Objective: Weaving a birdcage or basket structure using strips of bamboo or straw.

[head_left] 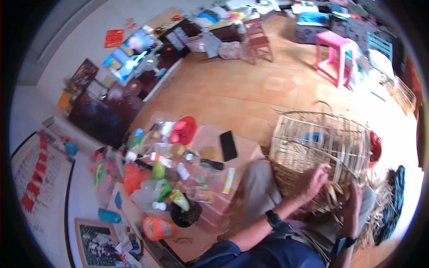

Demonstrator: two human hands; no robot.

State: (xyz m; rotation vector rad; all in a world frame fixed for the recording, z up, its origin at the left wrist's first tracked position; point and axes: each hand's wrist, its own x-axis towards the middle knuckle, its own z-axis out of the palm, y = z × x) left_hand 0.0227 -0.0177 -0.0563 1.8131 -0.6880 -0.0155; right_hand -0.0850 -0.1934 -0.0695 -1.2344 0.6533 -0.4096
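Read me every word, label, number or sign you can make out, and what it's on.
None can be read.
Red wall sign: too small.
White wall chart: printed rows, blurred.
Orange tub: label markings blurred.
Woven basket: no lettering visible.

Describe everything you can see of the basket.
The basket is tan and looks woven from cane or bamboo: slender, open slats above, a denser weave toward the person. A thin arched strip rises from its far edge. Something blue shows through the slats. It sits before the person, by the knees; its exact tilt is unclear. The left hand is at its near side, the right hand by pale loose strips; firm contact cannot be made out.
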